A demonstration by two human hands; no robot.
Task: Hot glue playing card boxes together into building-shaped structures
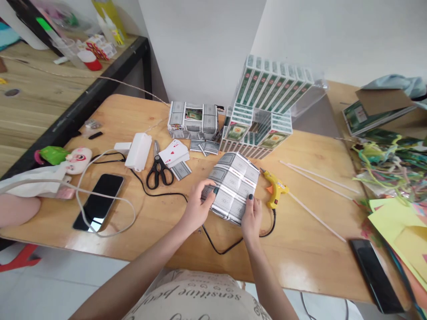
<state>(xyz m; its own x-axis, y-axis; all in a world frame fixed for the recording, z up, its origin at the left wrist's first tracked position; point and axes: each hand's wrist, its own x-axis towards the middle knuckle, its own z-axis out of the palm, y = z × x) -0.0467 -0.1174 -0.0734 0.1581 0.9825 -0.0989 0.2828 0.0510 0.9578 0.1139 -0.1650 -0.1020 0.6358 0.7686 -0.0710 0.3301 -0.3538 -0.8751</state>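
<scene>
Forearms (143, 266) angled inward, a person grips a boxy, rounded form covered in grey-and-white patterned playing cards (233, 184) at the middle of a light-brown wooden tabletop (310, 262). The left hand (197, 203) and right hand (251, 218) are partly closed on its two sides, dark-nailed thumbs uppermost; whether the form rests on the wood cannot be told. Just right of it lies a yellow glue gun (276, 191); to the left, black-handled metal scissors (157, 162). Behind, green-and-white card boxes (271, 89) stand stacked before a plain white wall (350, 35). A second wooden tabletop with a black edge (30, 102) runs along the upper left.
</scene>
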